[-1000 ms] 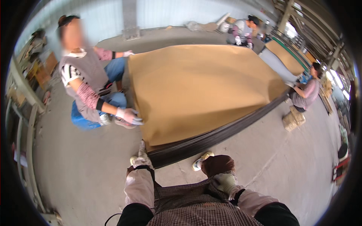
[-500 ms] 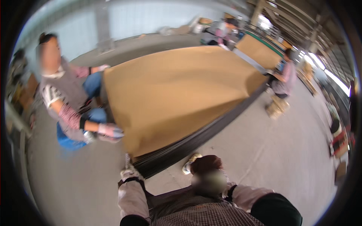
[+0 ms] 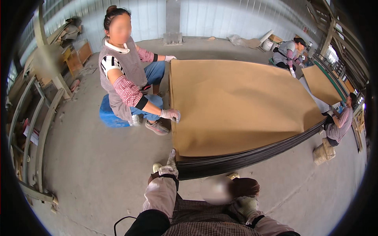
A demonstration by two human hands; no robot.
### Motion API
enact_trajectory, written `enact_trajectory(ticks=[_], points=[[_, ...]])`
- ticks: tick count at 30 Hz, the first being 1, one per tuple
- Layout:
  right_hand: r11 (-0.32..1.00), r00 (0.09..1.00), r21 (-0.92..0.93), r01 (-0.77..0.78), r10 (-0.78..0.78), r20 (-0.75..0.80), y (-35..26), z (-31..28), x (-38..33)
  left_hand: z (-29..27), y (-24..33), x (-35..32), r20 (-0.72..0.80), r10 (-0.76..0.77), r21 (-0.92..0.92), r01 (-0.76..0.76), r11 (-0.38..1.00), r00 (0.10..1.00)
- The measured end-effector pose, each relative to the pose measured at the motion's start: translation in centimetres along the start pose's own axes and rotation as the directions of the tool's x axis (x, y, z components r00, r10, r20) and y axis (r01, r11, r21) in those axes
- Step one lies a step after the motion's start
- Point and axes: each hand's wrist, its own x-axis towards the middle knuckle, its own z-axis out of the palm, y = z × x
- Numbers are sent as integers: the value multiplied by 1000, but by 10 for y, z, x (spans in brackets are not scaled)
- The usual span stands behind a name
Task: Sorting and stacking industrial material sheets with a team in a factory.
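A large stack of thin dark sheets (image 3: 244, 159), topped by a wide brown sheet (image 3: 240, 106), lies in front of me. My left hand (image 3: 170, 164), in a whitish glove, reaches to the near left corner of the stack, fingers stretched out against its edge. My right hand (image 3: 247, 205), in a striped pale glove, rests over my right thigh, away from the stack; its fingers look extended, with nothing seen in them. At the left side, a seated co-worker has one gloved hand (image 3: 171, 115) on the brown sheet's edge and another at its far corner.
The co-worker sits on a blue stool (image 3: 112, 112). Two more people are at the far right end, by another brown sheet (image 3: 321, 84); a wrapped seat (image 3: 325, 152) stands under one. A metal frame (image 3: 33, 133) lies at the left. Grey concrete floor (image 3: 94, 173) surrounds the stack.
The view has turned left, so the stack and people appear farther right. My right hand now shows over my thigh. My left hand remains at the stack's near left corner.
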Motion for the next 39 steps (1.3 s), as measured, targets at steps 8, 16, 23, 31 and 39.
enact_trajectory(ticks=[8, 16, 23, 31, 39], points=[[1000, 1000, 21, 20, -20, -4, 0, -4, -1, 4, -1, 3, 11, -6, 6, 6, 1000, 1000], [1000, 1000, -21, -18, 19, 5, -3, -3, 0, 2, -3, -1, 6, -16, -3, 16, 1000, 1000], [1000, 1000, -2, -25, 25, -1, 10, 10, -3, 0, -5, -4, -14, -24, 0, 24, 1000, 1000], [1000, 1000, -15, -17, 17, -2, 0, -1, -2, -1, -7, -1, 3, -33, -6, 33, 999, 999], [998, 1000, -67, -21, 21, -9, -12, -14, -4, -4, -7, 8, 26, -30, -51, 31, 998, 999]])
